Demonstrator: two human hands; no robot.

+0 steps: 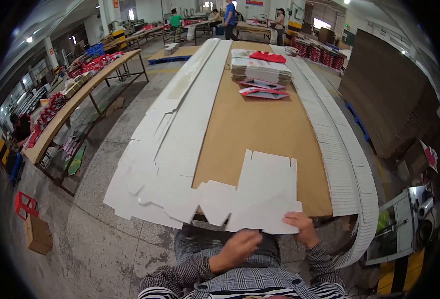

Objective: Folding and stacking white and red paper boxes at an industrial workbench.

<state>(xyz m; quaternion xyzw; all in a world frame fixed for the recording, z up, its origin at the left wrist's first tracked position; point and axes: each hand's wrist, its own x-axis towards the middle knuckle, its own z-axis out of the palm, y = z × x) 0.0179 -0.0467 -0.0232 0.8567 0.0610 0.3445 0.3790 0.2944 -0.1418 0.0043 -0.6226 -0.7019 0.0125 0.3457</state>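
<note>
Two hands of yours work at the near edge of the brown cardboard-topped table, both on one flat white die-cut carton blank. Your right hand pinches the blank's near right corner, fingers curled over its edge. Your left hand sits just below the blank's near edge at its middle, fingers bent and touching the underside; whether it actually grips the sheet, you cannot tell from here. The blank lies flat on the table, its notched flaps pointing away from you and its near edge hanging past the table's edge toward your checked shirt.

To the left of the blank, overlapping white blanks run in a long shingled row up the table's left side, the nearest ones touching your blank. Along the table's right side, a second shingled row of white sheets curves from the far end down past your right hand. At the table's far end stands a stack of printed white sheets with a red piece on top, and two red-and-white folded cartons lie just in front of it. Left of the table, across the floor, stands a long wooden workbench loaded with red items.
</note>
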